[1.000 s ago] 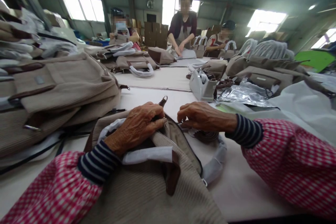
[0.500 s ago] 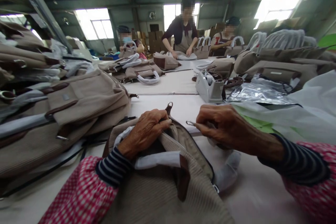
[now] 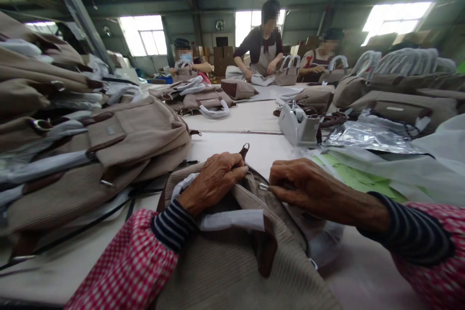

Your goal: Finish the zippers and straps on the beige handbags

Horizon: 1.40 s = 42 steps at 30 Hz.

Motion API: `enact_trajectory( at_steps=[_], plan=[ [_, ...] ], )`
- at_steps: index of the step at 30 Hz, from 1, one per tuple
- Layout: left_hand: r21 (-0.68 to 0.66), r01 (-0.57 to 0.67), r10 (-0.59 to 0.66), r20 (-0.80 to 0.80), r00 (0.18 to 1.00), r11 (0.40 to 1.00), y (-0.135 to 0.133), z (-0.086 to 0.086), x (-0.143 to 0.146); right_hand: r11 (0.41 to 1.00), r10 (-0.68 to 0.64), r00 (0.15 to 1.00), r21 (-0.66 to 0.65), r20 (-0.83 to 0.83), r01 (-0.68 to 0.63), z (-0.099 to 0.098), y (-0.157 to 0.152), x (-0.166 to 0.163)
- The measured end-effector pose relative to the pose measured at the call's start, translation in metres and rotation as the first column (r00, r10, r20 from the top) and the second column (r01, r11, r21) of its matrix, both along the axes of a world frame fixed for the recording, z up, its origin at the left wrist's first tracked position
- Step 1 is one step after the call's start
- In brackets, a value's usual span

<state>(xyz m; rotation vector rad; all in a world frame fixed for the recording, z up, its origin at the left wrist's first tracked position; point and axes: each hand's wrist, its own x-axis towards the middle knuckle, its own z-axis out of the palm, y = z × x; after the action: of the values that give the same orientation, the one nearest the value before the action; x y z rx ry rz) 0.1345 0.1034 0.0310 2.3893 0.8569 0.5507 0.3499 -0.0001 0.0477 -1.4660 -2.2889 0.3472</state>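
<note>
A beige corduroy handbag (image 3: 232, 261) lies in front of me with its zipper (image 3: 259, 198) open and its lining showing. My left hand (image 3: 218, 179) is closed on the bag's far top edge, beside a brown leather tab with a metal ring (image 3: 245, 150). A white-wrapped handle (image 3: 232, 220) passes below my left wrist. My right hand (image 3: 305, 186) is closed round a small looped metal piece (image 3: 263, 187), whose rounded tip sticks out over the open zipper. The rest of that piece is hidden by my fingers.
More beige bags (image 3: 119, 140) are piled on the left and others (image 3: 395, 101) at the right. A grey tape dispenser (image 3: 300, 126) stands ahead, near clear plastic (image 3: 366, 135) and green sheets (image 3: 359, 172). Co-workers (image 3: 267, 43) work across the white table (image 3: 236, 141).
My right hand has moved left and slightly down relative to the bag, bringing the metal loop over the zipper opening. My left hand keeps its hold. The whole view has shifted a little.
</note>
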Motion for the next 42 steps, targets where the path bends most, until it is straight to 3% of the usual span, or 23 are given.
enact_trajectory(
  at_steps=[25, 32, 42],
  plan=[
    [0.063, 0.034, -0.035, 0.008, 0.999, 0.997, 0.002, -0.004, 0.000, 0.995, -0.054, 0.989, -0.073, 0.137, 0.064, 0.010, 0.008, -0.013],
    [0.041, 0.058, -0.058, -0.004, 0.998, 0.997, 0.002, -0.003, -0.002, 0.997, -0.045, 0.997, -0.058, 0.067, 0.049, 0.002, 0.012, -0.010],
    [0.052, 0.032, -0.031, -0.014, 0.999, 0.998, 0.002, -0.002, 0.000, 0.997, 0.065, 0.980, 0.053, -0.190, -0.056, -0.017, 0.011, -0.003]
  ],
)
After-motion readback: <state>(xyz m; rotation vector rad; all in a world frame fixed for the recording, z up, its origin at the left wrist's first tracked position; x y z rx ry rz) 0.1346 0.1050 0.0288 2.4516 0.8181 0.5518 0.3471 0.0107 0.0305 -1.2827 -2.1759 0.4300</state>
